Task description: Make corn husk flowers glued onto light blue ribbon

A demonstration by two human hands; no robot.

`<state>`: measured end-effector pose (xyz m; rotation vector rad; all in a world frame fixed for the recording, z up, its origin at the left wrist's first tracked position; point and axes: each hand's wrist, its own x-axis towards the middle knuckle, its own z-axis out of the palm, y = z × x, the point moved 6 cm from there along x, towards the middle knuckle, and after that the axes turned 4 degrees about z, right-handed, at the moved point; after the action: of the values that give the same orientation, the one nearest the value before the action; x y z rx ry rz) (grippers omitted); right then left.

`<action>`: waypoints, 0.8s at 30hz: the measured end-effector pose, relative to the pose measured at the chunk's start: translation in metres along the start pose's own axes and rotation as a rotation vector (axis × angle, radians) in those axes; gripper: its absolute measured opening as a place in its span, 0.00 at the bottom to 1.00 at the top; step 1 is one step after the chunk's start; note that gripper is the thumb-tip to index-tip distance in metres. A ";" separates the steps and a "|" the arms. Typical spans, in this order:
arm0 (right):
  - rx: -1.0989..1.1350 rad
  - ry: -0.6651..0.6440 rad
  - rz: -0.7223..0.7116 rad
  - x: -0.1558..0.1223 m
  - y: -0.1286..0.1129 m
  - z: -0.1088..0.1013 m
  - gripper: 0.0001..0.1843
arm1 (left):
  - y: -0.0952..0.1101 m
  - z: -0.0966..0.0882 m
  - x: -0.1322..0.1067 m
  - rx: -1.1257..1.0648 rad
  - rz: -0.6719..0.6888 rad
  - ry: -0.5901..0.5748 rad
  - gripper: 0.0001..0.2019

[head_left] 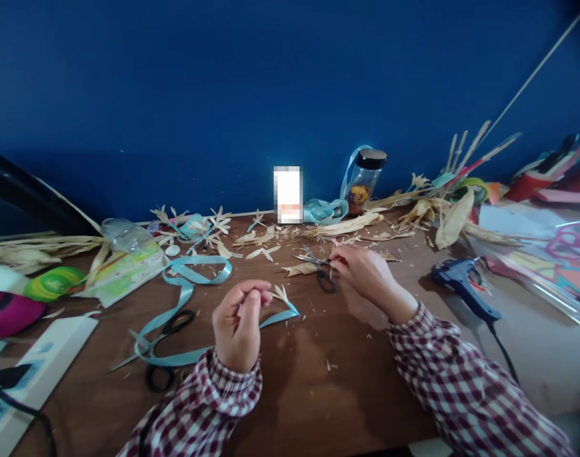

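My left hand (238, 325) is closed in a pinch at the petal tips of a small pale corn husk flower (282, 296). Light blue ribbon (279, 317) is wrapped at the flower's base, runs behind the hand and loops across the table to the left. My right hand (363, 274) has its fingers closed at the handle of small scissors (322, 270) lying on the table, blades pointing left. Larger black-handled scissors (176, 322) lie left of my left hand, partly under the ribbon.
Finished husk flowers (219, 220) and husk scraps (351, 225) line the back. A jar (361, 181) stands by the blue wall. A blue glue gun (466, 289) with a cord lies at right. At left is a white power strip (45, 374).
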<state>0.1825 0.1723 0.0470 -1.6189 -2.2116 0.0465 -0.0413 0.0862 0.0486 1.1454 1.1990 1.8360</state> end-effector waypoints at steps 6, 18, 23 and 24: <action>-0.182 -0.116 -0.001 -0.004 0.004 0.009 0.04 | -0.002 0.010 -0.005 0.070 -0.078 -0.222 0.06; 0.396 0.083 0.161 0.004 0.018 -0.002 0.10 | 0.006 0.018 -0.010 0.246 0.092 -0.203 0.08; 1.203 -0.134 0.469 0.003 0.014 0.025 0.18 | 0.004 0.017 -0.008 0.252 0.099 -0.214 0.07; 1.313 -0.142 0.521 0.002 0.013 0.026 0.17 | 0.003 0.017 -0.008 0.251 0.092 -0.221 0.07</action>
<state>0.1851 0.1838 0.0206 -1.2570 -1.1508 1.4242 -0.0227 0.0838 0.0525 1.5230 1.2903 1.6039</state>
